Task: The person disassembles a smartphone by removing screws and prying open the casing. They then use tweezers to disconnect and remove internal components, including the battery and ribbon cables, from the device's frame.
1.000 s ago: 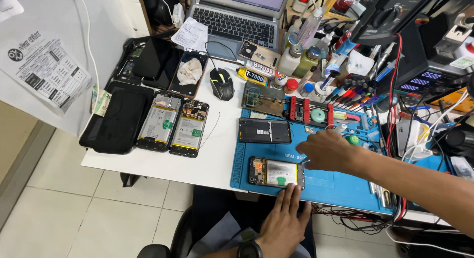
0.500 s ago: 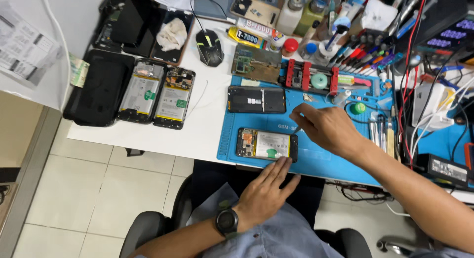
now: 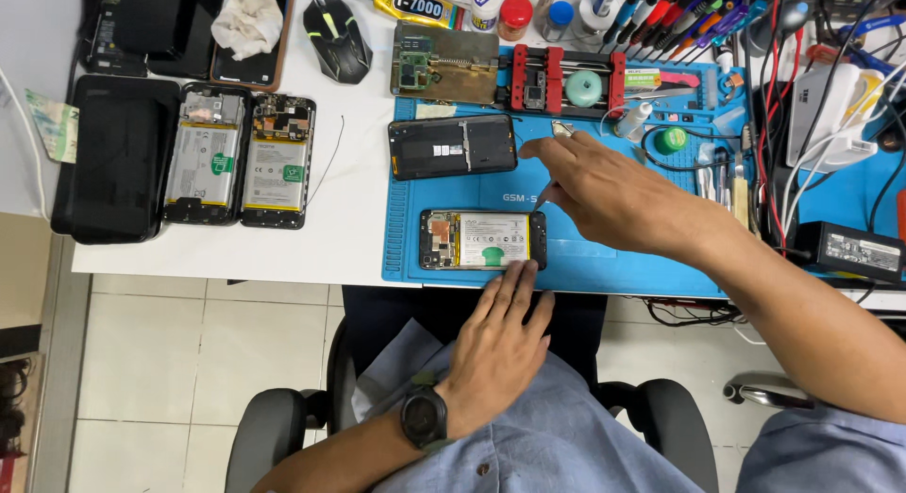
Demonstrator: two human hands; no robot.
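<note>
An opened phone (image 3: 483,239) with its battery and board exposed lies flat on a blue work mat (image 3: 604,257). My left hand (image 3: 500,337), with a black watch on the wrist, rests palm down at the table's front edge. Its spread fingertips touch the phone's lower right edge. My right hand (image 3: 613,196) reaches in from the right, just above the phone's right end. It pinches a thin tool whose tip points down at that end. A black back cover (image 3: 453,146) lies on the mat above the phone.
Two more opened phones (image 3: 203,158) (image 3: 276,161) and a black case (image 3: 118,158) lie at left on the white table. A mouse (image 3: 337,26), a board holder (image 3: 444,64), a red fixture (image 3: 566,78), bottles, pens and cables crowd the back and right. A power adapter (image 3: 854,250) sits far right.
The camera has dropped closer to the mat. My right hand has come down and left to the phone's right end. My left hand stays at the phone's lower edge.
</note>
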